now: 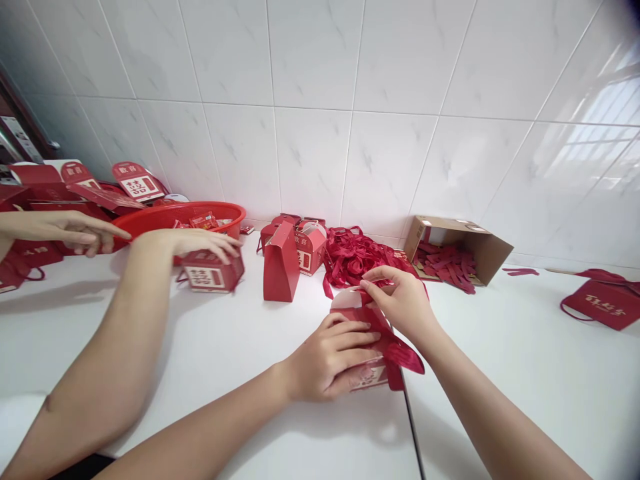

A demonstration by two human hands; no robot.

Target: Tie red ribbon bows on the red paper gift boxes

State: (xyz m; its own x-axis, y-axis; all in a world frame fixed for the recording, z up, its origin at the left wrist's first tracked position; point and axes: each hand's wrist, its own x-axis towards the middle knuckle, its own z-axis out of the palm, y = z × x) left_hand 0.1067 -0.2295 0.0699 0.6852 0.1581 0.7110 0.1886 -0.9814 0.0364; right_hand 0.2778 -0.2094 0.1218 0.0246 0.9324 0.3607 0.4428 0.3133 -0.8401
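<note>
- Clock centred on the red box [383,328], 12 toward the tiled wall [310,160]. The box rests on the white table [225,340] between my hands.
- Left hand [331,357], 8 to 9 o'clock: holding the box, fingers laid across its top, thumb along the printed front.
- Right hand [403,295], 1 o'clock: narrow pinch, thumb and index at the far upper edge. Cannot tell whether card or ribbon is caught, or merely touched.
- Satin ribbon [411,359] spills out at 3 to 4 o'clock. Judged soft, slippery; better pinched firmly near the card than by its loose end.
- Box judged light, thin folded card: fairly stiff along creases, weak mid-panel. Contents not visible, so true weight uncertain.
- Best hold: lower sides near the corners, palm light on top; hard pressing may dent it. Flaps by their edges only.
- Nearby: ribbon heap [357,257] at 12, tall red carton [280,263] at 10 to 11, co-worker's hand [207,243] at 10.
</note>
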